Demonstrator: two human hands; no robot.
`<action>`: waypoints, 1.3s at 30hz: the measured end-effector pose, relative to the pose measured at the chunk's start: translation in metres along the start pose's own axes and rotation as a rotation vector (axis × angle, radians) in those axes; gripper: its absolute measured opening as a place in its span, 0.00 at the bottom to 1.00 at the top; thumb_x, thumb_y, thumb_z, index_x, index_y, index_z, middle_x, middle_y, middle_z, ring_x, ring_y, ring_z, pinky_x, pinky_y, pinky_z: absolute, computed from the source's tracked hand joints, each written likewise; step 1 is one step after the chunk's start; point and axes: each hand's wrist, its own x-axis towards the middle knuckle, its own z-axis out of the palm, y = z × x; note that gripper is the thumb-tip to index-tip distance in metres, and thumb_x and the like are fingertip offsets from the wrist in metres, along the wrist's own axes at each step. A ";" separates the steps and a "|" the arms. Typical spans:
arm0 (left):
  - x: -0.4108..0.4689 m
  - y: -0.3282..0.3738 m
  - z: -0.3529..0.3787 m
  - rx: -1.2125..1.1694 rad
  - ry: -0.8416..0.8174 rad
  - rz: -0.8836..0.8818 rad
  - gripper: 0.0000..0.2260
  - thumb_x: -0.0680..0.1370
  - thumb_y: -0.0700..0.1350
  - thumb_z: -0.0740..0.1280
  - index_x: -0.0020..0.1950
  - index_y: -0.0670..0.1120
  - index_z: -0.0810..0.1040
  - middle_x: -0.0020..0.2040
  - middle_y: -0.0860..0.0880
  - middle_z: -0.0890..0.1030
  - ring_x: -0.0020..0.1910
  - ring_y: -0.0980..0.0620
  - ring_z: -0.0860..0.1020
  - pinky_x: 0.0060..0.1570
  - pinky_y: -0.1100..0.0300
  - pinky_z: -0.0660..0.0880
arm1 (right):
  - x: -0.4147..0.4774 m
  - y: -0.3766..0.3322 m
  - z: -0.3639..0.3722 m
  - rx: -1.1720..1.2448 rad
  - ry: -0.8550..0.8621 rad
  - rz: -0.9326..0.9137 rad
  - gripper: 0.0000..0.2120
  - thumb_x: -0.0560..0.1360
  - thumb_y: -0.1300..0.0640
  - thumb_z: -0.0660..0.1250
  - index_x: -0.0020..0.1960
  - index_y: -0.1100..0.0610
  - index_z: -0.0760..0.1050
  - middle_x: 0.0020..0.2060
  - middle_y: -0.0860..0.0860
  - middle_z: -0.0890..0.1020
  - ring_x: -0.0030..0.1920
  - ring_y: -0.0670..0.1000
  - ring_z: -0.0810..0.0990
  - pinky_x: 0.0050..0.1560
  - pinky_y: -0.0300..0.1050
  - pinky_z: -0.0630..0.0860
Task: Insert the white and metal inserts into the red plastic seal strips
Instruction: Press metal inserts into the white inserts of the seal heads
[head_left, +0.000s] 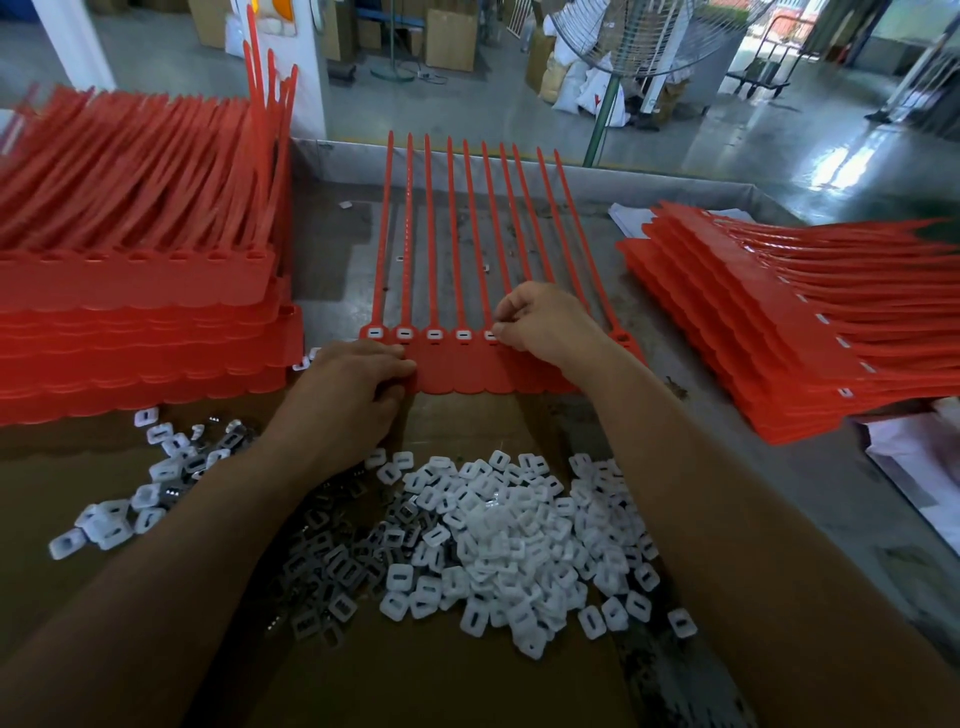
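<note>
A sheet of joined red seal strips (467, 371) lies flat in the middle of the table, its thin tails pointing away from me. Several of its sockets on the left hold white inserts (434, 334). My right hand (540, 325) pinches a white insert at the fifth socket; its fingertips hide that socket. My left hand (353, 389) grips the sheet's lower left corner. A heap of loose white inserts (519, 540) lies on cardboard near me, with dark metal inserts (332, 566) piled to its left.
A tall stack of red seal sheets (135, 291) fills the left side. A fanned stack of red sheets fitted with inserts (779, 332) lies at the right. More inserts (156, 483) are scattered at the left. A standing fan (623, 47) stands beyond the table.
</note>
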 end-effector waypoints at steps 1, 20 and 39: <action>0.000 0.000 0.000 -0.002 -0.003 -0.003 0.14 0.75 0.38 0.64 0.60 0.45 0.77 0.64 0.47 0.74 0.65 0.50 0.68 0.65 0.60 0.58 | -0.003 0.000 -0.004 0.008 -0.033 -0.014 0.07 0.74 0.59 0.67 0.40 0.50 0.71 0.42 0.46 0.75 0.48 0.48 0.74 0.49 0.43 0.71; 0.002 -0.002 0.002 0.015 -0.010 -0.018 0.14 0.76 0.41 0.62 0.62 0.46 0.75 0.65 0.50 0.73 0.66 0.51 0.66 0.65 0.61 0.56 | -0.072 0.018 -0.033 -0.090 -0.520 -0.140 0.06 0.67 0.58 0.75 0.40 0.50 0.79 0.33 0.41 0.82 0.34 0.36 0.78 0.42 0.31 0.75; 0.002 -0.001 0.001 0.010 0.007 0.001 0.15 0.76 0.39 0.63 0.62 0.45 0.75 0.65 0.49 0.73 0.65 0.52 0.67 0.61 0.65 0.54 | -0.070 0.023 -0.033 0.016 -0.323 -0.116 0.07 0.70 0.61 0.71 0.39 0.52 0.75 0.34 0.47 0.80 0.34 0.40 0.78 0.40 0.30 0.74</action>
